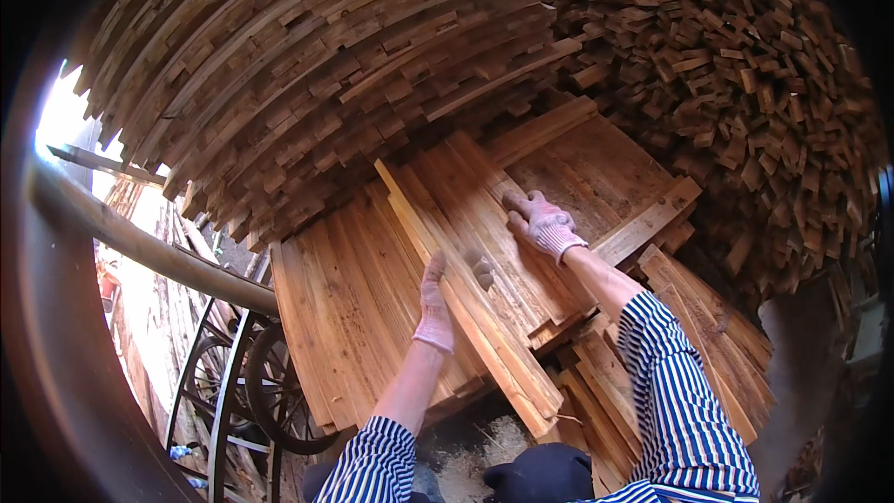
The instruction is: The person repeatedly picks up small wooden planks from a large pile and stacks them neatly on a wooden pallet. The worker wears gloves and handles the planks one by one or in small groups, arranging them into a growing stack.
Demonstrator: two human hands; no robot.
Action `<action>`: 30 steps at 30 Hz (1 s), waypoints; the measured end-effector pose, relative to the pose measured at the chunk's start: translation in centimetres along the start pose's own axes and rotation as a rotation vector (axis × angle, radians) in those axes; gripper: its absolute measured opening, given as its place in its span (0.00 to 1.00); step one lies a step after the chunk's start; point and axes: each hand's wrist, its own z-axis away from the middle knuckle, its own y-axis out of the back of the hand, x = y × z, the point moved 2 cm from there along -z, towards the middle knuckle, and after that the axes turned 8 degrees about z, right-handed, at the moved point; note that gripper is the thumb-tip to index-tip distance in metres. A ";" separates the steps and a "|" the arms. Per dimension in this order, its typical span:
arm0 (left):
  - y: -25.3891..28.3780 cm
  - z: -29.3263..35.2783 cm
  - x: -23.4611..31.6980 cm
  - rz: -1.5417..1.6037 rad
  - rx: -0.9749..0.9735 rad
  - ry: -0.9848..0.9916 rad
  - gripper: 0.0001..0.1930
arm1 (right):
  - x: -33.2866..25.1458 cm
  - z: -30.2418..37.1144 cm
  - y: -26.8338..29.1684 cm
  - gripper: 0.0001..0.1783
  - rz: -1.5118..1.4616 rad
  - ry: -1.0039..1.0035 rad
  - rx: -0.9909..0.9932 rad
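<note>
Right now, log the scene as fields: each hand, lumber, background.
left hand: gloved, thumb along the left side of long narrow lumber
right hand: gloved, fingers spread at the planks; contact hard to confirm
lumber position: lying lengthwise over flat boards, near end jutting toward the wearer
behind: tall wood stack
right: second wood stack
lower left: dark spoked wheel
sleeves: striped

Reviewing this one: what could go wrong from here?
The narrow plank at the left hand juts past the near edge of the flat boards, so it might tip or slip. The bare forearms could get scratched on wood edges. The uneven wood pile beyond the right hand might shed pieces if bumped.
</note>
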 end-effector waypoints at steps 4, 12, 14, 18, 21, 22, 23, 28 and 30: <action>0.9 -0.8 1.2 0.119 -0.161 0.122 0.38 | 0.1 -1.5 -0.1 0.32 -0.076 -0.002 -0.012; -0.7 0.6 0.5 -0.077 0.107 -0.053 0.42 | 1.3 -0.8 -1.6 0.35 -0.138 0.047 -0.106; -0.4 0.3 0.7 -0.080 0.030 -0.064 0.42 | -0.1 -2.2 -0.2 0.35 -0.090 0.054 -0.085; -2.0 -0.2 0.0 -0.030 0.005 0.050 0.40 | -0.3 -4.2 1.5 0.33 0.053 0.003 -0.059; -3.8 1.8 0.6 -0.063 0.272 -0.032 0.39 | -6.8 1.1 3.5 0.33 0.355 -0.067 0.086; -3.7 2.2 1.0 -0.096 0.254 -0.146 0.38 | -7.5 2.4 3.0 0.35 0.056 -0.031 -0.001; -4.1 2.3 0.9 -0.126 0.221 -0.251 0.38 | -7.4 4.0 2.5 0.38 -0.233 -0.014 -0.093; -2.9 -1.4 2.4 -0.049 0.055 -0.254 0.37 | -10.6 12.2 0.5 0.46 -0.757 0.261 -0.150; -4.0 -3.3 1.4 0.017 -0.005 -0.213 0.40 | -8.8 12.9 1.4 0.50 -0.776 0.237 -0.084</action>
